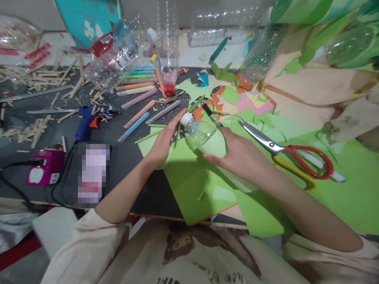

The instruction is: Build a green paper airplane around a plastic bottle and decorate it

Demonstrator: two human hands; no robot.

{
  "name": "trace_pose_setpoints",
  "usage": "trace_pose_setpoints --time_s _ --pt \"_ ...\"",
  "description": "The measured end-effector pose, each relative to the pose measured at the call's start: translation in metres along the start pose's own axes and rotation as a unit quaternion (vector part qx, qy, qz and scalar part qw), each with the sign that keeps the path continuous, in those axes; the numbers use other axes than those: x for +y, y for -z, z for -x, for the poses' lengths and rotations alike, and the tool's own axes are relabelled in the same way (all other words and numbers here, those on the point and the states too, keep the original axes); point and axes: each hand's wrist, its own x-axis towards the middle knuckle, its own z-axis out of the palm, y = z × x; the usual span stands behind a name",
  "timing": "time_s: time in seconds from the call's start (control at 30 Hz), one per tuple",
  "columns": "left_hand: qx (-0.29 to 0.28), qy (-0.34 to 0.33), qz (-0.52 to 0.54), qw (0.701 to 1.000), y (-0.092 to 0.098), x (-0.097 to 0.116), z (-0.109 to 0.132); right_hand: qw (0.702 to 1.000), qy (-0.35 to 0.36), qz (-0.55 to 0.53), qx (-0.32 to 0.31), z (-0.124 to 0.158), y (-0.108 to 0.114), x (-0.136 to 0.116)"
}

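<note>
My right hand [238, 154] is wrapped round a clear plastic bottle [199, 132] with a white cap. Pale green paper shows on its lower part, and the bottle lies tilted, cap pointing up and left. Beside the cap, my left hand [166, 140] has its fingers stretched out. A thin green strip [178, 136] stands between that hand and the bottle; whether the fingers touch it I cannot tell. Something pale green shows partly under the left palm. Both hands are over green paper sheets [189, 189]. Scissors [272, 146] with red and yellow handles lie right of my right hand.
At left are a blue glue gun [85, 122], a phone [92, 173] with a blurred screen, a magenta power box [44, 167] and scattered wooden sticks [38, 126]. Coloured markers [139, 114] lie beyond my left hand. Clear bottles [168, 43] and paper scraps [233, 96] fill the back.
</note>
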Motion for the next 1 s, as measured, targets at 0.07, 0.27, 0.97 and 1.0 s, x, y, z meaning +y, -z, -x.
trace_pose_setpoints --time_s 0.07,0.27,0.97,1.0 --pt "-0.02 -0.012 -0.022 0.999 -0.001 0.003 0.002 1.0 -0.001 -0.001 0.002 0.0 0.0 0.0" --pt "-0.021 -0.028 -0.059 0.998 -0.005 0.009 0.006 1.0 -0.007 0.005 -0.013 0.0 0.0 -0.001" --pt "-0.013 -0.042 -0.004 0.999 -0.008 -0.006 0.007 0.999 0.008 0.031 0.0 0.001 -0.003 -0.005" --pt "-0.017 -0.046 -0.008 0.999 -0.008 -0.005 0.007 0.999 0.007 0.033 -0.001 0.001 -0.003 -0.005"
